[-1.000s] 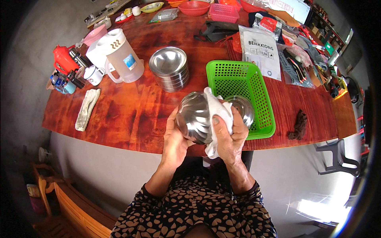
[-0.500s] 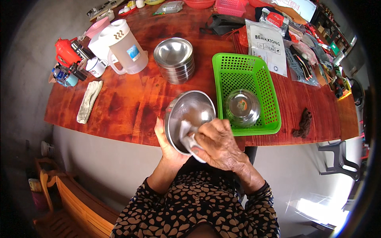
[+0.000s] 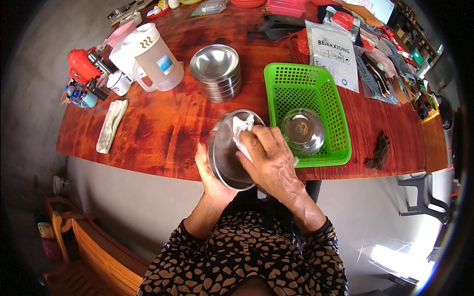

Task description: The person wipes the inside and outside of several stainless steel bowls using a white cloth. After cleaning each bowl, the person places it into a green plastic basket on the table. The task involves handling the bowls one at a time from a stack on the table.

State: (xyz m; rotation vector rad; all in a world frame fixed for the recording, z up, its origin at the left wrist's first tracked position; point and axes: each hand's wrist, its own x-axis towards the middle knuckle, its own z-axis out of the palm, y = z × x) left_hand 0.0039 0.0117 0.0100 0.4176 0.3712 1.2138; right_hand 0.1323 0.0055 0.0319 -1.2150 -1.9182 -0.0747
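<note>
My left hand grips a shiny steel bowl from its left and lower side, its opening tilted toward me and to the right. Closed around a white cloth, my right hand presses it against the bowl's inside near the far right rim. Just beyond the bowl stands a stack of steel bowls. To the right, a green plastic basket holds one steel bowl turned upside down. Part of the held bowl's right side is hidden behind my right hand.
Left on the wooden table are a folded pale cloth, a plastic pitcher, a white mug and a red kettle. A dark crumpled rag lies right of the basket. Behind it is a white plastic package.
My right hand and the cloth have moved up along the bowl's inside, from its lower middle toward the far rim. The bowl is turned a little more to the right.
</note>
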